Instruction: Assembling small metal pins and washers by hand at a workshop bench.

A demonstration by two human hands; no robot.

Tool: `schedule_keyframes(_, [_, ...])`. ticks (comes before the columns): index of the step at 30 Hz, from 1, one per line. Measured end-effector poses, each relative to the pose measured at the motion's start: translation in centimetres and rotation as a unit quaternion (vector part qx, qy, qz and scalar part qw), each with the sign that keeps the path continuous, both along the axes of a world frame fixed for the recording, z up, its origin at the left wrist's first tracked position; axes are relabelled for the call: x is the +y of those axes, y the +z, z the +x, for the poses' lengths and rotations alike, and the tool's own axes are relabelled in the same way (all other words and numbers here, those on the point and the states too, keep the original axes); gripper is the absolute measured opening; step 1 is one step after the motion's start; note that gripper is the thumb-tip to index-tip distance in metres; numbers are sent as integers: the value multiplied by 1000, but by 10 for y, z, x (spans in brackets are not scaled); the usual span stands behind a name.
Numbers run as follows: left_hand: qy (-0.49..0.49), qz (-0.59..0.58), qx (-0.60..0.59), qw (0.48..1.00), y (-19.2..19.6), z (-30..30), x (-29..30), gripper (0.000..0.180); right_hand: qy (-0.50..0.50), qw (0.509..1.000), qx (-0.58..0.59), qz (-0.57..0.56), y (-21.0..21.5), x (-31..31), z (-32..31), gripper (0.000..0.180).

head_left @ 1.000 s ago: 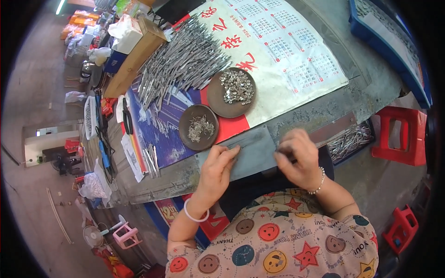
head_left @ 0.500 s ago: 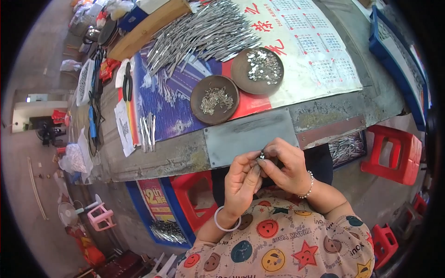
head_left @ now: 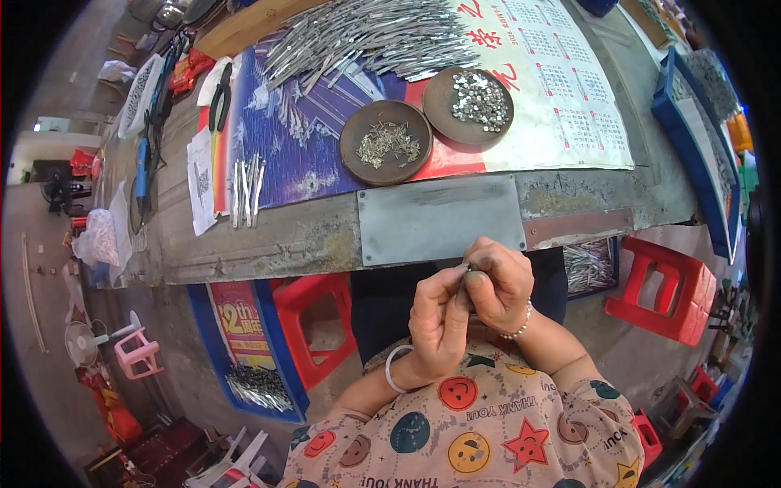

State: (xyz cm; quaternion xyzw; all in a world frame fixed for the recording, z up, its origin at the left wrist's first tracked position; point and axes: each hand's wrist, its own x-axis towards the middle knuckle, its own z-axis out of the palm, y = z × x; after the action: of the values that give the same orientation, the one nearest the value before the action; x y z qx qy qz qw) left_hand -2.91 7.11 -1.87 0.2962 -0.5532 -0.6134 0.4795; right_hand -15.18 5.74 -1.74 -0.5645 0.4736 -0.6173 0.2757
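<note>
My left hand (head_left: 439, 319) and my right hand (head_left: 503, 286) meet in front of my chest, just off the near edge of the table. Both are closed, with thumbs and fingertips pinched around a tiny dark metal piece (head_left: 470, 267). Fingers hide most of it, so its kind cannot be made out. Just beyond the hands, a flat grey metal plate (head_left: 439, 220) is fixed at the table edge. Behind that plate stand two round brown dishes: one dish (head_left: 351, 159) has small thin metal pins, the other dish (head_left: 439, 114) small shiny round pieces.
Slim metal strips (head_left: 366, 45) lie heaped at the back, and several more strips (head_left: 246, 193) lie at left near black-handled pliers (head_left: 218, 106). Red stools (head_left: 313, 329) and a blue bin (head_left: 294, 366) stand below the table. A blue tray (head_left: 691, 154) is at right.
The view has shifted, so the table sits higher in the picture. Both hands remain pinched together; the small shiny piece seen between the fingers earlier is now more hidden.
</note>
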Motion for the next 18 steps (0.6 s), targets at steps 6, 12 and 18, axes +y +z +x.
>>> schedule_keyframes(6, [3, 48, 17, 999, -7, 4, 6, 28, -53, 984, 164, -31, -1, 3, 3, 13])
schedule_keyframes(12, [18, 106, 54, 993, -15, 2, 11, 28, -42, 988, 110, 98, -4, 11, 8, 14])
schedule_keyframes(18, [19, 55, 19, 998, -9, 2, 4, 27, 3, 986, -51, 159, 4, 25, -2, 7])
